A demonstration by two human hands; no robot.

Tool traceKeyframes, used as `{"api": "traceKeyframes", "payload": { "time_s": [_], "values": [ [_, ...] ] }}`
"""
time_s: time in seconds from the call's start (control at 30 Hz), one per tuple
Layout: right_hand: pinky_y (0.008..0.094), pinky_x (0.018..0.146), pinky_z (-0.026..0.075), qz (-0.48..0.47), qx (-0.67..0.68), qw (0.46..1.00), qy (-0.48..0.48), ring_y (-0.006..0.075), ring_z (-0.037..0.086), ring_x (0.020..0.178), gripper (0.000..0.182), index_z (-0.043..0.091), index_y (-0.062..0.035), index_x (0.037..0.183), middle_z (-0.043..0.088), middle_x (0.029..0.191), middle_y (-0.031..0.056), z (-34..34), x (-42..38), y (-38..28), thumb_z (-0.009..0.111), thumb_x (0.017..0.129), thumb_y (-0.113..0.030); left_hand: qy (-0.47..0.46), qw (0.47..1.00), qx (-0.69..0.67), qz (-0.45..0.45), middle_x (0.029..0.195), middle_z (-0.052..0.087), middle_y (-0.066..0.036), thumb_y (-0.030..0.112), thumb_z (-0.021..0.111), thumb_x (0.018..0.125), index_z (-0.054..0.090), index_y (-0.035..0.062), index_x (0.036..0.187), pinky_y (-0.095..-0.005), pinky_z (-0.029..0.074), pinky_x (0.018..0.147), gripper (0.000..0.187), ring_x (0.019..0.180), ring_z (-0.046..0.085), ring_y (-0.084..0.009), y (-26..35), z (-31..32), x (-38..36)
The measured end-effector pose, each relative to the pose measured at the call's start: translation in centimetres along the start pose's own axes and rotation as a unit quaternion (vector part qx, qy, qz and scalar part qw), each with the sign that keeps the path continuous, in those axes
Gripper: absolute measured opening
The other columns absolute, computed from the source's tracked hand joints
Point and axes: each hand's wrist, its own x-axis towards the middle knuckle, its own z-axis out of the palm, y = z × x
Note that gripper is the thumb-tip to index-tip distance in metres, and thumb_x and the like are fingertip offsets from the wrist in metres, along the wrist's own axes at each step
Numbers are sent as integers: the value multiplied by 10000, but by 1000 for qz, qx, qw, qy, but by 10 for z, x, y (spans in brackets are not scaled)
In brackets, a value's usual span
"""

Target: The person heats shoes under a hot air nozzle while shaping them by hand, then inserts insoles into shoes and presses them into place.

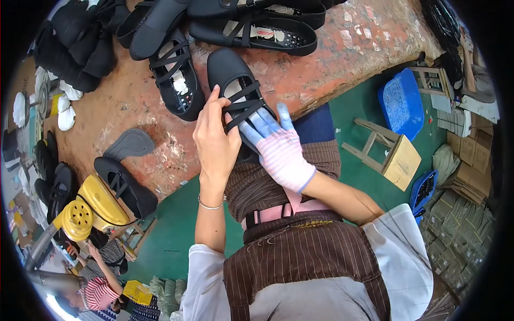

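A black shoe (227, 67) with crossed straps points toe-away across the front edge of the worktable (171, 155). My bare left hand (215, 136) grips its left side, with fingers on the rim and straps. On my right hand (281, 152) is a pale striped glove with bluish fingers. Those fingers are stretched and spread; some reach into the shoe's opening by the straps, and the little finger stands apart. My right thumb is hidden, and my hands cover much of the heel. Just left of this shoe lies another strapped shoe (176, 80), its patterned insole showing.
More black shoes (257, 35) are heaped along the far side. A loose grey sole (131, 144) lies at left, near a yellow machine or lamp (101, 200). On the green floor at right are a wooden stool (393, 160) and a blue basket (401, 104). Another person (101, 289) is at lower left.
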Motion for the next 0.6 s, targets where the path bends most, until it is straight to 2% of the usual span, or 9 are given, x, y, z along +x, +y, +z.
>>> {"api": "traceKeyframes", "payload": {
  "time_s": [0.1,0.13,0.2,0.27,0.3,0.4,0.43,0.57,0.6],
  "values": [
    [543,1173,148,-16,38,998,37,276,490,1295,503,538,-146,1348,540,1368,119,10,19,10,501,848,-106,53,972,-183,-138,1470,402,-214,-55,594,784,468,-20,1288,-449,511,920,521,1163,580,-337,30,-3,-22],
    [553,1171,135,-19,60,997,53,288,489,1298,532,543,-134,1346,538,1370,128,13,22,11,527,819,-68,43,966,-240,-92,1550,237,-242,49,673,780,177,15,1490,-463,423,1045,866,1384,350,-359,17,3,-43],
    [553,1174,120,-16,34,998,45,309,470,1315,557,537,-122,1357,533,1376,145,9,24,8,528,804,-64,58,980,-190,-16,1513,223,-335,206,741,735,37,-69,1492,-554,198,1152,1070,1408,276,-432,16,14,-73],
    [550,1175,115,-21,19,999,40,313,468,1318,574,530,-122,1367,537,1372,149,8,23,8,532,796,-63,48,993,-103,-17,1497,203,-376,345,772,703,-10,-100,1483,-590,-31,1156,1191,1444,171,-458,22,37,-94],
    [545,1177,108,-18,14,999,24,311,469,1316,591,519,-128,1381,533,1374,152,7,24,7,530,794,-59,94,993,-71,-19,1505,207,-364,411,786,694,37,-101,1484,-625,-82,1125,1203,1440,158,-481,18,52,-96],
    [538,1175,122,-23,-18,998,61,288,491,1295,586,517,-135,1383,524,1386,149,21,33,10,540,800,-73,110,990,18,-86,1505,235,-351,446,800,681,89,-105,1483,-629,-72,1123,1205,1435,198,-469,8,75,-87],
    [534,1176,142,-19,-11,993,113,260,575,1179,529,549,-132,1346,599,1274,137,26,43,9,547,818,-103,105,989,73,-67,1499,263,-344,474,806,663,127,-115,1476,-650,-82,1106,1212,1427,249,-447,2,82,-91],
    [565,1174,153,-57,-44,992,105,252,648,957,425,602,-91,1257,672,972,133,22,80,16,564,836,-137,93,983,155,-44,1507,267,-336,479,800,657,140,-123,1474,-682,-99,1075,1210,1436,247,-431,-9,88,-87],
    [567,1172,157,-60,-44,993,89,272,622,1037,446,564,-73,1294,646,1071,156,16,80,15,531,858,-158,117,984,118,-56,1502,277,-336,475,787,676,152,-123,1473,-676,-102,1077,1181,1440,237,-429,-5,88,-86]
  ]
}}
